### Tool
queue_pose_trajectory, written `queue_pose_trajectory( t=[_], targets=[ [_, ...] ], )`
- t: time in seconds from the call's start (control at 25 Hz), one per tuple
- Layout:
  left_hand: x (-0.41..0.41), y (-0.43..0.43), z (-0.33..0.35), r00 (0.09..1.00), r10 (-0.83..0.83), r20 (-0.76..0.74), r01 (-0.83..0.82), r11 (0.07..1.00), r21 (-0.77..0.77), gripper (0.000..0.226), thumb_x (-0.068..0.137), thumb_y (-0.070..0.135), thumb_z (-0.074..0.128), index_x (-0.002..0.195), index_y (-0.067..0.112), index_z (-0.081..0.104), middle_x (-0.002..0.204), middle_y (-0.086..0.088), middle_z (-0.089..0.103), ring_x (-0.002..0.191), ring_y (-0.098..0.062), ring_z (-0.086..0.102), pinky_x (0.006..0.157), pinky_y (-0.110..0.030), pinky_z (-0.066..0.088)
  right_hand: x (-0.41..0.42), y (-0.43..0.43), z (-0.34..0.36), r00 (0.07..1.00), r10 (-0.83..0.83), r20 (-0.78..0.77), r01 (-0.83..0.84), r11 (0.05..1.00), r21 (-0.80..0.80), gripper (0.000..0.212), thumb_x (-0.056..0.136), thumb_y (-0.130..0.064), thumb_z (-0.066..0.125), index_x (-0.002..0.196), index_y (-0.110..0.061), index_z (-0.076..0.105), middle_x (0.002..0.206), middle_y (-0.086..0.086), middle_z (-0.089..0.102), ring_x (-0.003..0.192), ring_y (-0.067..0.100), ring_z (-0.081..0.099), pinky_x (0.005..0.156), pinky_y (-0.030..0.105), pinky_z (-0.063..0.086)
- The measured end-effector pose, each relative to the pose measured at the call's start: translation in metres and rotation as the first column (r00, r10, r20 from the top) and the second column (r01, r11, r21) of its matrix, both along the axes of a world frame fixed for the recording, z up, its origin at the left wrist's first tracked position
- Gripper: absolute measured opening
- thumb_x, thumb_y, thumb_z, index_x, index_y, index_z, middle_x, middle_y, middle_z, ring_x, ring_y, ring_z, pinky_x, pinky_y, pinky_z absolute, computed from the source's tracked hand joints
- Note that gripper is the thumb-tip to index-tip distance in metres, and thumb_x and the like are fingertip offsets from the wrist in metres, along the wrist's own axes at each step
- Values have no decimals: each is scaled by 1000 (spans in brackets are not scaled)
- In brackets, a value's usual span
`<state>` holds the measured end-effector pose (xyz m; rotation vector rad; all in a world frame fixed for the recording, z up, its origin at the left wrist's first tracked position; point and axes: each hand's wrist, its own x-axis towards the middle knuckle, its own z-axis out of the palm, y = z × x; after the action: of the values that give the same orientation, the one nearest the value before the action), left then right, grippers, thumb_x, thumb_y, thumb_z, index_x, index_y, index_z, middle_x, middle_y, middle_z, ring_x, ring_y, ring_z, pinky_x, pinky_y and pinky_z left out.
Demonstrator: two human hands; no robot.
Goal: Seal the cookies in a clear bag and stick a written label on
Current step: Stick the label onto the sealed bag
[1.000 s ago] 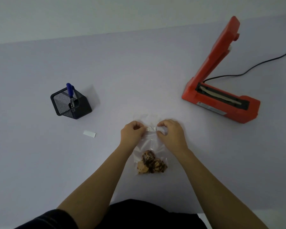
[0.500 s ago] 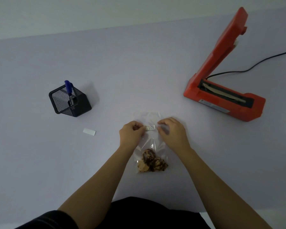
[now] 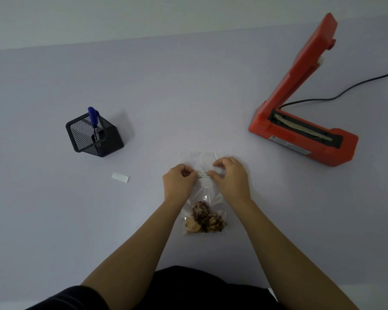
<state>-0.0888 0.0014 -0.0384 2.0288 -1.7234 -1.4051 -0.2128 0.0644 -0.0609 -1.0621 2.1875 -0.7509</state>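
Note:
A clear bag (image 3: 199, 158) lies flat on the table in front of me, with several chocolate-drizzled cookies (image 3: 204, 218) bunched at its near end. A small white written label (image 3: 202, 173) sits across the bag's upper part. My left hand (image 3: 178, 183) pinches the label's left end and my right hand (image 3: 231, 175) pinches its right end, both pressing it against the bag. Part of the label is hidden under my fingertips.
An orange heat sealer (image 3: 305, 121) stands with its arm raised at the right, and its black cable (image 3: 354, 86) runs off to the right. A black mesh pen holder (image 3: 93, 136) with a blue pen (image 3: 93, 121) stands at the left. A white paper strip (image 3: 120, 177) lies near it.
My hands and the label have stayed in place on the bag. The view has shifted slightly as my head moved.

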Motion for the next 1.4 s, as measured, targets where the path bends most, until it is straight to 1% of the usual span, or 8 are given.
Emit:
queue_pose_trajectory(
  t=[0.16,0.28,0.48,0.72,0.92,1.12,1.24,1.4],
  targets=[
    [-2,1,-1,999,-29,20,30,999,-17,6,83,15,61,80,14,66,70,3,63,62,-7,55,53,-14,41,1,-1,-1,1000,1,-17,0,1000,18,20,74,-19,74,90,-12,65,95,2,62,93,19,56,82,30,45],
    [-4,6,-2,988,-116,103,127,986,-106,7,85,13,58,85,10,65,79,-3,66,71,-17,60,64,-28,52,1,1,1,999,31,-42,-31,1000,0,18,76,-18,73,90,-11,64,95,3,62,92,20,56,81,31,47],
    [2,13,-4,953,-254,163,293,907,-302,8,91,11,53,95,5,56,87,-7,59,71,-21,54,63,-27,39,1,9,6,965,185,-184,-189,982,-5,16,85,-16,61,98,-7,64,97,7,63,90,25,59,80,39,50],
    [34,21,-26,721,-602,343,683,532,-501,34,77,-1,68,109,10,66,91,-15,61,72,-30,58,59,-37,54,0,30,9,901,355,-251,-348,935,74,29,91,-16,51,118,-10,59,127,6,57,111,21,57,90,38,49],
    [40,17,-25,582,-668,464,806,400,-436,51,70,-3,69,118,13,62,97,-16,61,73,-30,58,57,-38,55,0,32,8,886,387,-254,-370,922,115,33,91,-17,51,123,-11,57,134,5,53,119,21,53,93,38,44],
    [36,11,-19,622,-635,459,783,514,-351,46,83,19,33,117,16,63,95,-11,60,71,-29,58,57,-38,52,1,33,7,890,385,-245,-362,923,132,37,93,-19,46,129,-15,50,137,3,49,124,19,47,98,38,41],
    [37,11,-16,605,-630,487,795,519,-315,46,86,25,31,121,18,60,101,-9,61,77,-28,59,62,-40,50,3,36,8,870,425,-251,-393,904,170,44,96,-32,29,139,-27,37,141,2,42,128,19,41,101,38,35],
    [37,14,-14,631,-612,477,769,573,-283,45,90,16,49,135,16,48,118,-9,55,92,-31,57,76,-40,46,7,38,9,808,515,-286,-430,847,312,59,90,-50,7,144,-35,24,152,3,26,138,20,27,108,39,25]
  ],
)
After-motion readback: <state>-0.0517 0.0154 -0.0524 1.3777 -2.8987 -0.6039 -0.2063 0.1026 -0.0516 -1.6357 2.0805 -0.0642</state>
